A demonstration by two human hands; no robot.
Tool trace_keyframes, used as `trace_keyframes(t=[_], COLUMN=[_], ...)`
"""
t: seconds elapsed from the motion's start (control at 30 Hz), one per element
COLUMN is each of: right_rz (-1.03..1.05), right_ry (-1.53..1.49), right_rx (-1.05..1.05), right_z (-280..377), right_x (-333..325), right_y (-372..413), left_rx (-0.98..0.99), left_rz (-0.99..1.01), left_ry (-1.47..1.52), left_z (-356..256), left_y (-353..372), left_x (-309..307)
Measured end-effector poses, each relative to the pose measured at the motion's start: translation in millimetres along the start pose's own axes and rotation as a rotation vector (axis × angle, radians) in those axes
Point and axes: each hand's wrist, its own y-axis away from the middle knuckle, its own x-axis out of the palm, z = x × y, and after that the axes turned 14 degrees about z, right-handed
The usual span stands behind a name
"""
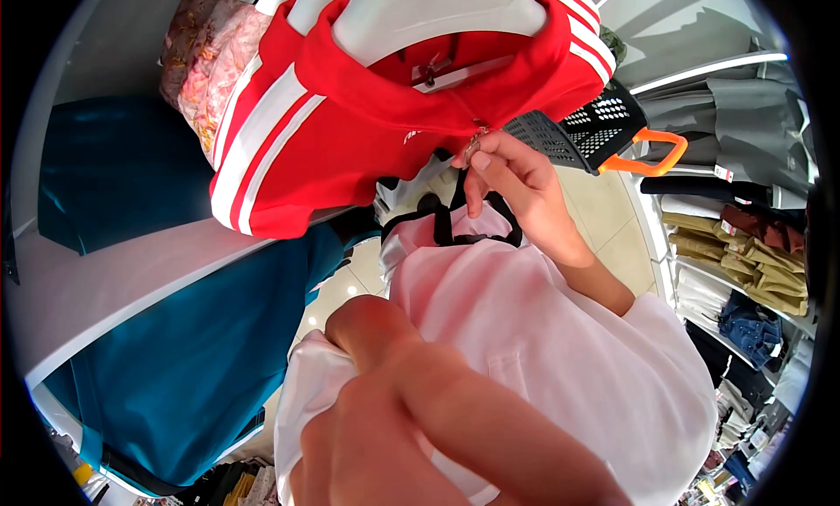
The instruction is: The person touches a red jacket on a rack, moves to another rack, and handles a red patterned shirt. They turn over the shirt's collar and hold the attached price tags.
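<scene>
My right hand [516, 182] reaches up to the front of a red jacket [341, 147] with white stripes. Thumb and fingers pinch a small metal zipper pull [475, 144] below its collar. The jacket hangs on a thick white hanger [437, 20]. My left hand [359, 427] is raised very close to the camera and fills the lower middle. Its arm bends up from a white sleeve [306, 366]. Its fingertips run out of view, so anything they touch is hidden. Behind it is my pale pink-white top [560, 357].
Floral garments [214, 59] hang left of the jacket. Teal clothes [192, 357] lie along a white ledge [105, 287] at left. A black basket [608, 116] with an orange handle [652, 151] is behind my right hand. Shelves of folded clothes [752, 261] line the right side.
</scene>
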Motion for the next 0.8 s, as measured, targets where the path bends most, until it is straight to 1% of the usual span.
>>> trace_keyframes(t=[0.1, 0.2, 0.3, 0.37, 0.43, 0.5, 0.6, 0.63, 0.67, 0.73, 0.77, 0.8], right_rz=[0.003, -0.002, 0.009, 0.022, 0.03, -0.013, -0.012, -0.002, -0.041, 0.126, 0.209, 0.157], right_ry=[0.001, -0.007, -0.008, -0.009, -0.018, -0.045, -0.128, -0.164, -0.116, -0.239, -0.301, -0.238], right_rx=[-0.004, -0.016, -0.022, -0.014, 0.003, 0.007, 0.046, 0.064, 0.055, -0.03, -0.072, -0.191], right_z=[-0.4, -1.5, -0.8, 0.4, 0.0, -5.4, 1.5, 4.3, 2.4, -3.1, -6.1, -9.4], right_x=[-0.9, 0.2, -0.2, -2.1, -3.1, -0.3, 2.1, 3.2, 7.4, 0.5, -2.2, 0.2], right_y=[0.3, 0.1, 0.7, 1.1, 1.9, 0.8, 2.2, 3.5, 4.0, 6.2, 7.7, 8.7], left_rx=[0.01, 0.087, 0.049, -0.074, -0.248, -0.405, -0.578, -0.608, -0.626, -0.626, -0.579, -0.626], left_rz=[-0.06, -0.124, -0.016, 0.061, 0.142, 0.225, 0.364, 0.42, 0.476, 0.618, 0.71, 0.86], left_ry=[-0.052, -0.037, -0.088, -0.016, 0.085, 0.162, 0.213, 0.211, 0.2, 0.141, 0.086, -0.017], left_z=[0.1, 15.3, 29.9, 39.5, 56.5, 74.7, 96.5, 101.9, 106.4, 112.5, 117.1, 115.5], left_y=[1.3, 0.6, -7.4, -6.2, -2.8, -0.3, 5.0, 7.0, 8.6, 9.2, 9.8, 8.0], left_x=[5.4, 10.8, 7.9, -0.9, -11.2, -19.2, -23.5, -24.0, -24.9, -26.8, -27.5, -30.7])
